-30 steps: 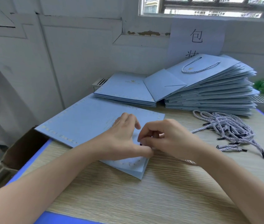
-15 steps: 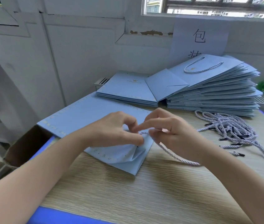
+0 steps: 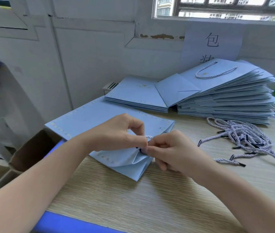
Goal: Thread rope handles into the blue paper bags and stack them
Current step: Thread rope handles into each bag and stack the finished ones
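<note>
While the rope (image 3: pixel 148 137) mostly hid behind fingers, the left hand (image 3: pixel 119 133) and right hand (image 3: pixel 172 152) both pinched it at the bag (image 3: pixel 99 120) edge.

Blue paper bag with a rope end at the fingertips

A flat blue paper bag (image 3: pixel 99 120) lies under both sets of fingers, its near top edge lifted and creased right at them. A short loop of white-and-blue twisted rope (image 3: pixel 149 136) arches just above the pinching fingertips.
</note>
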The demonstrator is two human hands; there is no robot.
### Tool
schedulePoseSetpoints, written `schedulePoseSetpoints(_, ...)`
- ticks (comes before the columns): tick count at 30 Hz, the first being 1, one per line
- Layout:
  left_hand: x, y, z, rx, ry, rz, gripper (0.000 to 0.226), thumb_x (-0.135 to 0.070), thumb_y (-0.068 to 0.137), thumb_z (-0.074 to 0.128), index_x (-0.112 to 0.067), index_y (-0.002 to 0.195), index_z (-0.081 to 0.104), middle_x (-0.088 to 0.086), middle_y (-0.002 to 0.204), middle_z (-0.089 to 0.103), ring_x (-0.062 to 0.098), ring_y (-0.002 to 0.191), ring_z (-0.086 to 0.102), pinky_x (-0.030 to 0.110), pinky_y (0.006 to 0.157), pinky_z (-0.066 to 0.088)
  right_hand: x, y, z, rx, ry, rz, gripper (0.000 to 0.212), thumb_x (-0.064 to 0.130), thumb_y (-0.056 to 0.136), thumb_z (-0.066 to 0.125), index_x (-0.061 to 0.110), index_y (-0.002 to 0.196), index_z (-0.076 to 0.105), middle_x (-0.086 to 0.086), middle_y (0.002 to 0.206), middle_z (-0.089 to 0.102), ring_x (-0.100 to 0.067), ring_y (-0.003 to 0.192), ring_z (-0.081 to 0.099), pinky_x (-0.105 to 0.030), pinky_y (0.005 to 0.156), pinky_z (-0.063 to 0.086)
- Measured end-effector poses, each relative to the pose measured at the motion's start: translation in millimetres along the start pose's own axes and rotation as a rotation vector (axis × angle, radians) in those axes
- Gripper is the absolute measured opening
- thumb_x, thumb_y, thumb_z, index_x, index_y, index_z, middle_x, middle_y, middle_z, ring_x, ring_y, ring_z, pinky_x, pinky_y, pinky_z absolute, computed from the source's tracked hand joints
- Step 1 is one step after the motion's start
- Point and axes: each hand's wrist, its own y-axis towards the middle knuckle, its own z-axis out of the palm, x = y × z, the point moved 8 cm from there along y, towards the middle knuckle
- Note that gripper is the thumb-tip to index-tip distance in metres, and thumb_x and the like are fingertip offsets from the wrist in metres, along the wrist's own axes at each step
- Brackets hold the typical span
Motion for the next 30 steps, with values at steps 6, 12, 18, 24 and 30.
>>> schedulePoseSetpoints(6,11.5,1.1,6.5,0.109,0.104,-0.030,0.061,-0.063,0.054,0.055,-0.053,0.114,0.051,-0.032,0.127,0.044,-0.013,0.122,0.034,0.026,0.104,0.031,1.0,0.7,-1.2,0.054,-0.094,0.010,0.017,0.018,0.083,0.061,0.013,0.067,0.060,0.006,0.042,0.048,-0.006,0.038,0.039,-0.015,0.040,0.031)
schedulePoseSetpoints(12,17.1,1.1,7.0,0.146,0.161,-0.032,0.075,-0.069,0.051,0.050,-0.052,0.124,0.045,-0.031,0.135,0.032,-0.013,0.125,0.022,0.019,0.101,0.020,-1.1,-4.9,-76.3,-0.294,-0.408,-0.010,0.018,0.018,0.079,0.060,0.016,0.061,0.057,0.007,0.047,0.054,-0.006,0.045,0.046,-0.023,0.050,0.041)
schedulePoseSetpoints(18,15.7,8.3,0.7,-0.091,0.284,0.019,0.058,-0.067,0.073,0.043,-0.033,0.117,0.058,-0.019,0.123,0.051,0.000,0.118,0.041,0.035,0.106,0.032,-1.3,-5.0,-78.7,-0.277,-0.334,-0.057,0.017,0.018,0.077,0.055,0.010,0.063,0.060,0.004,0.047,0.052,-0.006,0.043,0.040,-0.023,0.047,0.035)
schedulePoseSetpoints(24,15.3,10.8,0.7,-0.158,0.272,0.045,0.032,-0.022,0.101,0.043,-0.019,0.130,0.054,-0.009,0.140,0.046,0.006,0.132,0.035,0.008,0.096,0.021,-18.6,1.5,-62.3,-0.123,-0.659,0.005,0.022,0.027,0.083,0.053,0.022,0.061,0.055,0.004,0.056,0.051,-0.014,0.059,0.045,-0.031,0.060,0.042)
schedulePoseSetpoints(30,16.3,12.0,11.2,-0.092,0.323,0.011,0.049,-0.045,0.096,0.045,-0.024,0.139,0.046,-0.012,0.151,0.034,0.004,0.139,0.027,0.018,0.109,0.019,-19.7,7.2,-64.9,-0.203,-0.629,-0.067,0.016,0.029,0.089,0.058,0.030,0.105,0.055,0.012,0.074,0.053,-0.004,0.069,0.046,-0.035,0.076,0.048)
